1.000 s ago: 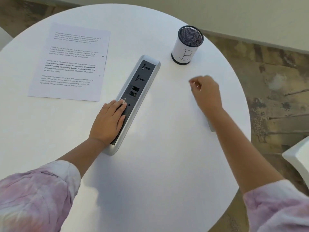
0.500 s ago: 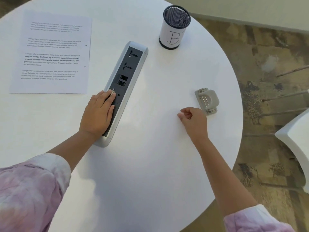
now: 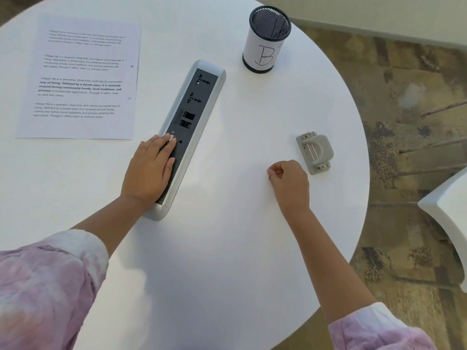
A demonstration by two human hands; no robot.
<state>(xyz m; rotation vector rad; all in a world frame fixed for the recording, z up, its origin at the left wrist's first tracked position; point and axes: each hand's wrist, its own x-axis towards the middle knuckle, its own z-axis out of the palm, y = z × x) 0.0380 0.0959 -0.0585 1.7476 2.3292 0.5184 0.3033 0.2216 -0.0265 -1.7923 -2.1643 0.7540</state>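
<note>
Power strip (image 3: 199,107) separates printed sheet (image 3: 83,79) from hole punch (image 3: 316,152).

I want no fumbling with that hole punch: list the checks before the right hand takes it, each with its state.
1. Hole punch lies free on the table: ok.
2. Right hand open for a grasp: not ok, fingers curled.
3. Bare table between right hand and hole punch: ok.
4. Left hand out of the way, flat on the socket strip: ok.
5. Paper sheet lies flat, uncovered: ok.
</note>
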